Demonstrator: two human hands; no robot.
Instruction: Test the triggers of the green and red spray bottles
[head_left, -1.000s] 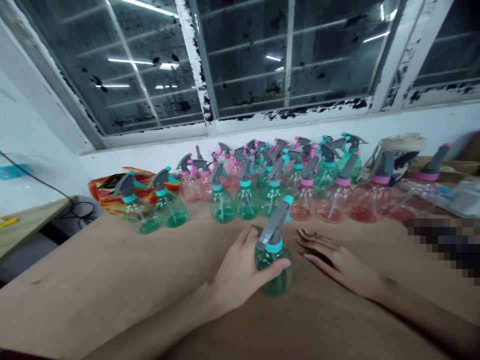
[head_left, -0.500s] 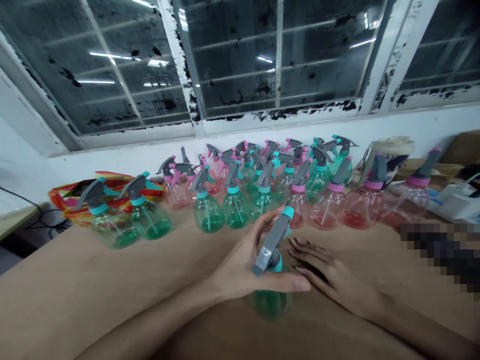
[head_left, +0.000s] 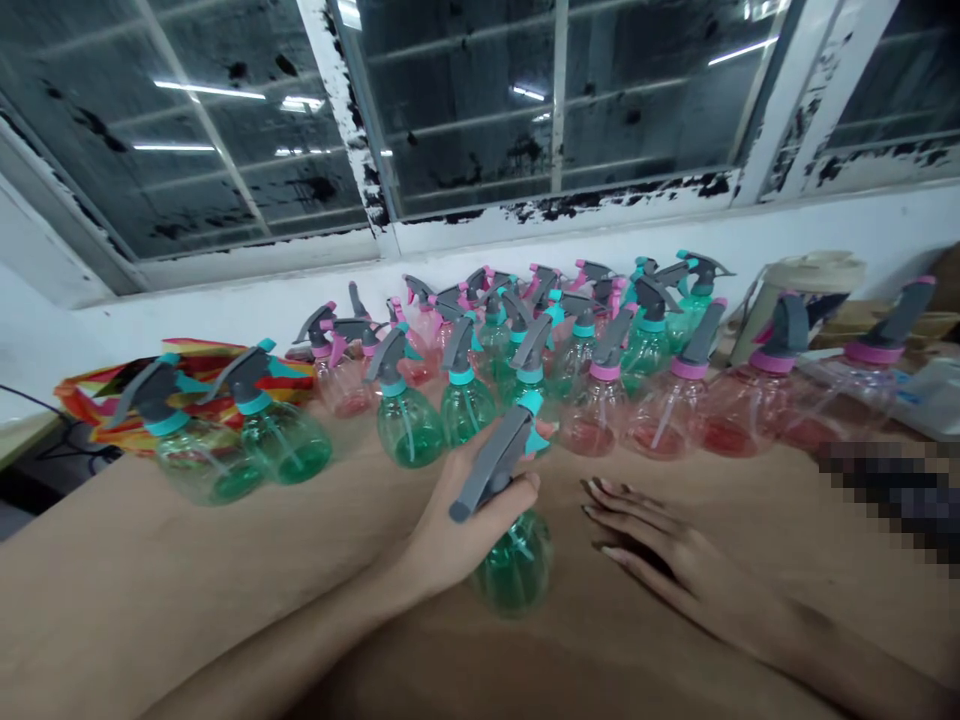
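Note:
My left hand is closed round the neck of a green spray bottle with a grey trigger head and teal collar. The bottle is tilted, its round body low over the brown table. My right hand lies flat on the table just right of the bottle, fingers stretched out and holding nothing. Behind both hands stand several spray bottles in rows, green ones toward the left and pink ones toward the right.
Two more green bottles stand apart at the left, in front of a striped orange bag. A cream jug and boxes sit at the right. A white wall and dirty windows close off the back.
My left hand has shifted its grip up to the bottle's neck and tilted the bottle, carrying it a little to the left. My right hand has stayed flat on the table.

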